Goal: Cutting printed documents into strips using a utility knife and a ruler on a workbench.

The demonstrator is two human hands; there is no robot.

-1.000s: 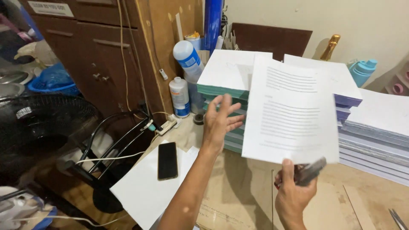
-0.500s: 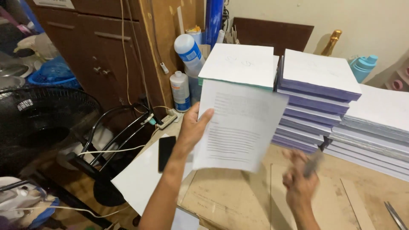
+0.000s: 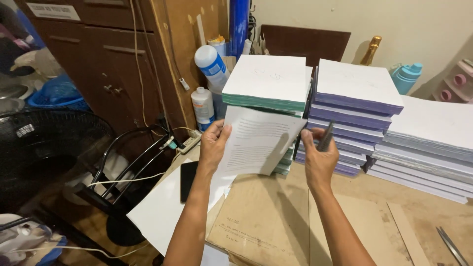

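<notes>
Cramped workroom corner here: plywood bench (image 3: 276, 221) up against a cream wall, brown cabinet (image 3: 98, 54) on the left. Behind the bench I've got three stacks of booklets: a green-edged stack (image 3: 268, 81), a purple-edged stack (image 3: 352, 93) right beside it, and a lower stack (image 3: 433, 138) off to the right. White bottles (image 3: 209, 64) lean between cabinet and green stack, with a blue roll (image 3: 239, 24) standing above them. A teal flask (image 3: 406, 76) and a gold bottle top (image 3: 370, 49) peek out behind the purple stack. Black fan (image 3: 44, 148) sits low on the left with cables and a power strip (image 3: 187, 143) near it. Phone (image 3: 188, 173) lies face down on a white board (image 3: 162, 212) at the bench edge. Scissors (image 3: 451, 244) are in the bottom right corner.

Now the hands. My left hand (image 3: 214, 145) pinches the left edge of a printed sheet (image 3: 258, 143), thumb on front, fingers curled behind. The sheet is up in the air, tilted, right in front of the green stack and covering its lower part. My right hand (image 3: 320, 157) is at the sheet's right edge, fingers closed round a dark pen-like tool (image 3: 325, 137), pointing up in front of the purple stack. Can't tell if it actually touches the sheet.
</notes>
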